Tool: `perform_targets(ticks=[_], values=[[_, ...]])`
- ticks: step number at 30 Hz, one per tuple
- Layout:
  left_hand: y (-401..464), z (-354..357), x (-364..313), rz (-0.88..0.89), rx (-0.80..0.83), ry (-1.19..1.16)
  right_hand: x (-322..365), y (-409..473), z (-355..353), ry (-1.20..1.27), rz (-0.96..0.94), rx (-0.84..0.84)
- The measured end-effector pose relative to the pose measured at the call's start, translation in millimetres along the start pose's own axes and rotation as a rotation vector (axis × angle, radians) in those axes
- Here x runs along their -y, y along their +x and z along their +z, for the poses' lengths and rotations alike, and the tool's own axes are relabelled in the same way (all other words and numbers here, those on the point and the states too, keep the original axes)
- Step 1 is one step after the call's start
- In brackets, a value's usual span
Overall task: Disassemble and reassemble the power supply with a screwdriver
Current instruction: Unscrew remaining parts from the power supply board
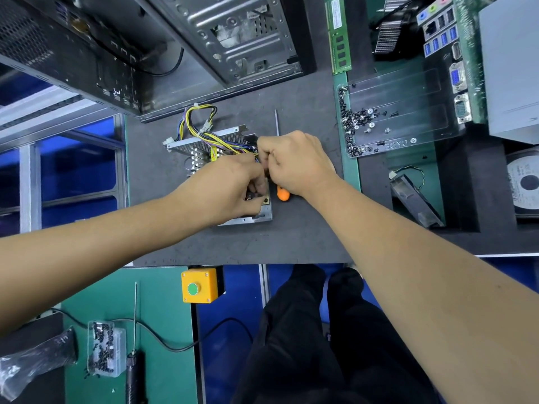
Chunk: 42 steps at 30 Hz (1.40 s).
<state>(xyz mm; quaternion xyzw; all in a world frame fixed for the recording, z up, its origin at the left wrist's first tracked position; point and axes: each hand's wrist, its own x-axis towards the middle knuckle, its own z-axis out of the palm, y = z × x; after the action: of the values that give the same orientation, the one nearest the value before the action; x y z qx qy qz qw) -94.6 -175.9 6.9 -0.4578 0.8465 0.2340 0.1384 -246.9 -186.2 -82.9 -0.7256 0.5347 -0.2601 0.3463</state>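
power supply (pixel 221 170) sits on the dark mat (pixel 291 234), casing cover off, perforated side wall standing at the far edge and its wire bundle (pixel 201 123) spilling toward the open computer case (pixel 233 39). you have both hands inside it: your left hand (pixel 224 188) has fingers curled down into the near right corner, your right hand (pixel 294 161) has fingers curled at the right wall; what either one pinches is hidden, so i cannot tell if a screw or a part is held. screwdriver (pixel 278 158) lies on the mat just beside the unit's right side, shaft pointing away, orange handle under your right wrist, in neither hand. judgement: disassembly is well advanced, as the housing is open; whether the board is being freed or refitted cannot be read. closing the housing and driving its screws remain. loose screws wait in the clear tray (pixel 393 112).
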Motion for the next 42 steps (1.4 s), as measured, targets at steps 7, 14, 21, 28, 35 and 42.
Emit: perform_targets(ticks=[7,14,21,28,35,42], values=[[6.3,-11.3,5.9,0.019,0.144,-0.031,-1.3,1.3,0.3,-0.007,0.011,0.019],[3.0,-11.1,8.0,0.034,0.178,-0.058,-0.6,0.8,0.5,0.009,-0.003,0.003],[-0.6,-7.4,11.8,0.065,0.169,-0.064,-0.1,0.0,-1.0,0.014,-0.010,-0.019],[2.2,-10.9,15.9,0.081,0.213,-0.100,2.0,-0.8,-2.0,0.011,-0.017,-0.014],[2.3,-10.2,16.8,0.074,0.206,-0.102,0.8,-0.1,-1.6,0.024,-0.015,-0.005],[-3.3,-6.3,13.7,0.035,0.107,-0.108,-1.5,0.8,0.4,0.033,-0.022,-0.026]])
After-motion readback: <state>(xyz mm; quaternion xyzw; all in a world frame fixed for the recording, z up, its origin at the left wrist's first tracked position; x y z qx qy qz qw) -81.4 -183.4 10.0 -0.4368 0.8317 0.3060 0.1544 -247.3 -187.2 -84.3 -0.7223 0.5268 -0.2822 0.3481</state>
